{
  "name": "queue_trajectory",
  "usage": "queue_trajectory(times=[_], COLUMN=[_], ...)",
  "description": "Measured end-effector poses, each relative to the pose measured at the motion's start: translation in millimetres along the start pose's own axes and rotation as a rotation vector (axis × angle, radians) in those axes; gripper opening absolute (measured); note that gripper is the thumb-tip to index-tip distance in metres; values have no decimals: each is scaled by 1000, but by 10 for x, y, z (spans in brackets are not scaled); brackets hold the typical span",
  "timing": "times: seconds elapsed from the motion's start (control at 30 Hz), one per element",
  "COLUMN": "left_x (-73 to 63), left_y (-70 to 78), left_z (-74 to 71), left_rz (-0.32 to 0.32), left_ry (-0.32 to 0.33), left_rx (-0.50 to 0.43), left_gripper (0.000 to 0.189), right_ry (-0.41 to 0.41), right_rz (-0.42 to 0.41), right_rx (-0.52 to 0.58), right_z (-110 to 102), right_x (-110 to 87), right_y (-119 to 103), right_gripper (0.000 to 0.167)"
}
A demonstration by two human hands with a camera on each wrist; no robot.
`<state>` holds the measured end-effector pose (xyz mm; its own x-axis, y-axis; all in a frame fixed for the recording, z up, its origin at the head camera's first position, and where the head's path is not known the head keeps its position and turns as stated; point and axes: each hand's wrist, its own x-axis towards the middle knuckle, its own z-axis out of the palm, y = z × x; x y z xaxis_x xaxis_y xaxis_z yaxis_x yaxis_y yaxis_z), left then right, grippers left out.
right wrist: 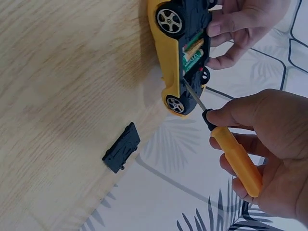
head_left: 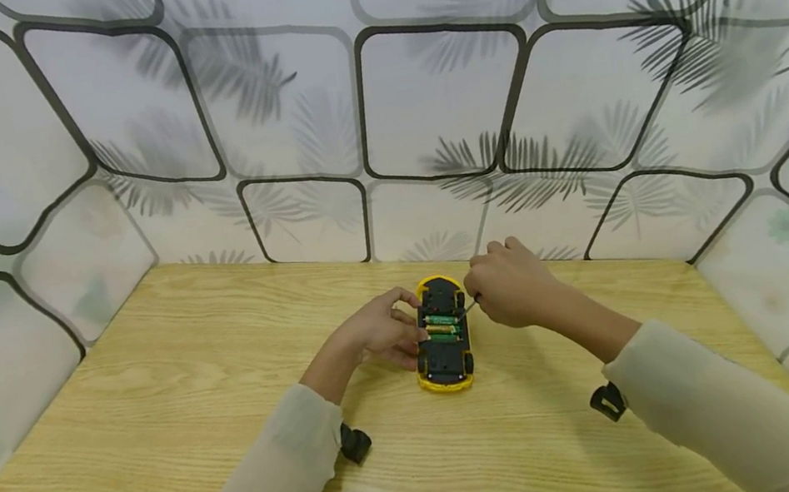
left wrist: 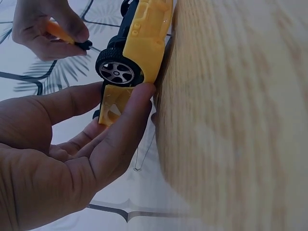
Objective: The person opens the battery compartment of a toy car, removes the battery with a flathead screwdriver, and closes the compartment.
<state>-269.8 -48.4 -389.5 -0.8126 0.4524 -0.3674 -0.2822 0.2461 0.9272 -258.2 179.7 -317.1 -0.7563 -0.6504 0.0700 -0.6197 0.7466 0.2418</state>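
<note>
A yellow toy car (head_left: 441, 333) lies upside down on the wooden table (head_left: 161, 413), its battery bay open and green batteries (head_left: 442, 323) showing. My left hand (head_left: 384, 331) grips the car by its sides, thumb (left wrist: 126, 125) on the yellow body (left wrist: 144, 38) below a wheel (left wrist: 117, 72). My right hand (head_left: 510, 287) holds an orange-handled screwdriver (right wrist: 236, 161). Its metal tip (right wrist: 191, 92) sits at the edge of the battery bay (right wrist: 195, 52), close to the car's far end.
A black battery cover (right wrist: 121, 147) lies loose on the table beyond the car, near the back edge. Patterned wall panels (head_left: 434, 97) close in the table at the back and on both sides. Bare wood stretches left and towards me.
</note>
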Motion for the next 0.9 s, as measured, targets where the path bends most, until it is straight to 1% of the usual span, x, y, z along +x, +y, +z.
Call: queue_trajectory(times=[0.2, 0.47, 0.67, 0.9], left_x=[-8, -29, -27, -19], left_y=[-6, 3, 2, 2], left_z=[4, 11, 12, 12], left_rz=[5, 12, 13, 15], left_ry=[-3, -5, -6, -5], left_rx=[14, 26, 26, 19], left_gripper=[43, 44, 43, 44], right_ry=[47, 104, 129, 198], right_rz=[6, 33, 58, 55], right_rx=[24, 143, 190, 233], right_z=[80, 188, 264, 381], right_x=[-81, -182, -249, -329], right_y=[28, 113, 150, 196], right_gripper=[23, 11, 6, 8])
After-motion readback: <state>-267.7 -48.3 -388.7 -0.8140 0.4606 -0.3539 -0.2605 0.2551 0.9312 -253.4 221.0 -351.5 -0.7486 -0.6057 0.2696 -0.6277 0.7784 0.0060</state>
